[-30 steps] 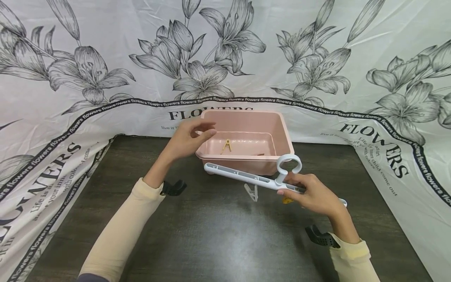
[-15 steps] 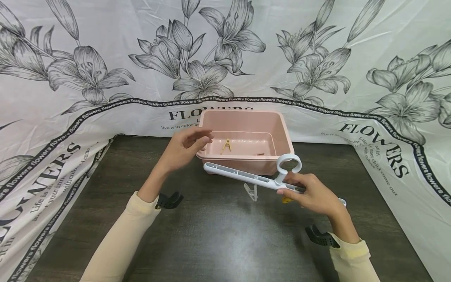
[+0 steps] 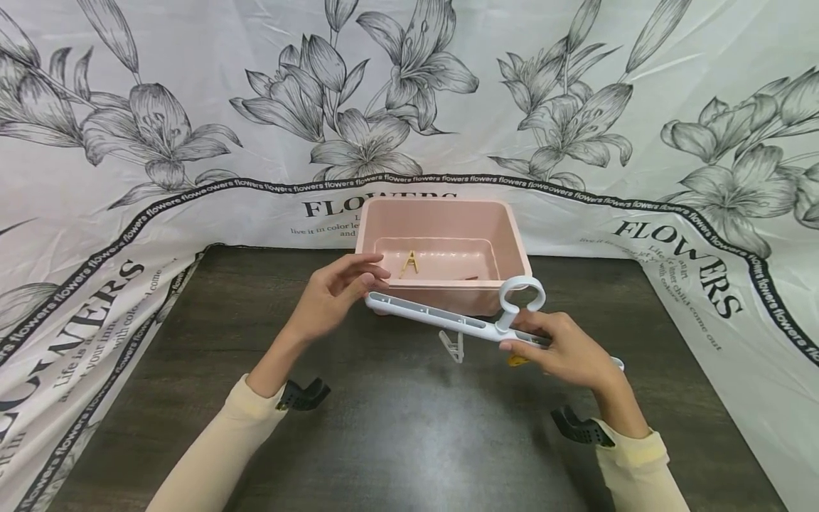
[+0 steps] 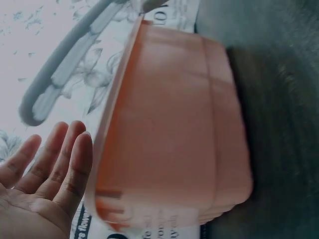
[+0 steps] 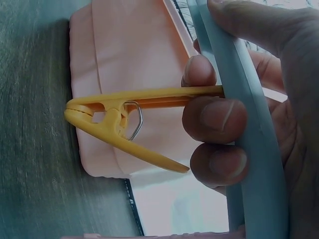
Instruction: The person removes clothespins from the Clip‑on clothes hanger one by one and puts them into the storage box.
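my left hand [image 3: 329,295] has just drawn back from over the left rim of the pink bin [image 3: 441,219] and come nearer and lower, so that its fingertips now lie beside the left end of the hanger [image 3: 441,318]. it has brought nothing out that i can see: the fingers are relaxed and nearly straight, the thumb stands apart from them, and the left wrist view shows a bare palm with the hanger's end just beyond the fingertips. whether a finger brushes the bin's near left corner, i cannot tell

my right hand [image 3: 566,348] has hardly shifted. its fingers curl round the hanger's bar to the right of the open ring hook [image 3: 522,293], holding it above the counter [image 3: 409,434], just on the near side of the bin, with the left end slanting away to the far side

a white clip [image 3: 453,346] hangs below the bar, left of the hook. a yellow clip [image 5: 112,122] hangs beside my right fingers, which hide where it meets the bar. another, the gold clip [image 3: 411,264], lies on the bin floor as it did a moment ago, left of a small reddish piece [image 3: 470,278] too slight to make out. so i judge the change leaves my left hand free at the hanger, with the bin's contents untouched
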Tool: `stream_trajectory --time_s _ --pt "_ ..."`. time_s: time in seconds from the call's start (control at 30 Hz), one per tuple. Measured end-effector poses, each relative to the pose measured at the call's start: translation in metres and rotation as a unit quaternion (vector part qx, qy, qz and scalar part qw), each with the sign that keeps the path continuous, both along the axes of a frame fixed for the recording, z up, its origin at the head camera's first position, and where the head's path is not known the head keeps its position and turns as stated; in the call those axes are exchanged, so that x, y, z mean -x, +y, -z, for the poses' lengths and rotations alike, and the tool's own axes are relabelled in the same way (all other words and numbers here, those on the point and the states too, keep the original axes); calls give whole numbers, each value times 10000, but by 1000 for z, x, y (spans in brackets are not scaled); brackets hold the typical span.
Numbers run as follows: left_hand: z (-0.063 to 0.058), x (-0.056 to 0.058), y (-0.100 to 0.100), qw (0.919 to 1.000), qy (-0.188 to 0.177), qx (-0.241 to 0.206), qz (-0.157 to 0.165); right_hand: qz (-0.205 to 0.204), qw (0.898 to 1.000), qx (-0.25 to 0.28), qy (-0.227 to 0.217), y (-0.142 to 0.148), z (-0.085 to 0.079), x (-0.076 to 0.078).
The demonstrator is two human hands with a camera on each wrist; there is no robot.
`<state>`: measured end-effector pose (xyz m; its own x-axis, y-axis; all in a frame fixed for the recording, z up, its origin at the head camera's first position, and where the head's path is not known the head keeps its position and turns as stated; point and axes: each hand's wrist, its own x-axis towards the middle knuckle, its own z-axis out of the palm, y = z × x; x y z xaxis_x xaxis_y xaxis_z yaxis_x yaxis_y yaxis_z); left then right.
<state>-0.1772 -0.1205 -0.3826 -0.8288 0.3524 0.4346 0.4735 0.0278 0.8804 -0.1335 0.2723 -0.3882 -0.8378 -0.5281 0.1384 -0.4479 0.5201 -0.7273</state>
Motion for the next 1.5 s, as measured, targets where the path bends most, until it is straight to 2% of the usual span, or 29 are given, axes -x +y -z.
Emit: stream_trajectory --time_s 0.33,0.5,0.67,1.03,1.3,1.5 --pt "17 -16 -1 9989 -368 280 21 22 9999 -24 160 -1 -3 3" --pt "27 -23 2 9987 -446 140 186 65 9999 105 113 -1 0 0" --pt "35 -30 12 9975 -586 122 380 159 9998 104 90 -1 4 -4" --pt "50 -40 35 9962 -669 360 419 110 9992 236 312 -8 6 -9" --pt "53 -44 48 9944 -822 629 214 -54 9981 327 519 -12 6 -8" --pt "55 -46 55 9939 -806 710 262 -66 9987 362 356 -18 6 -6"
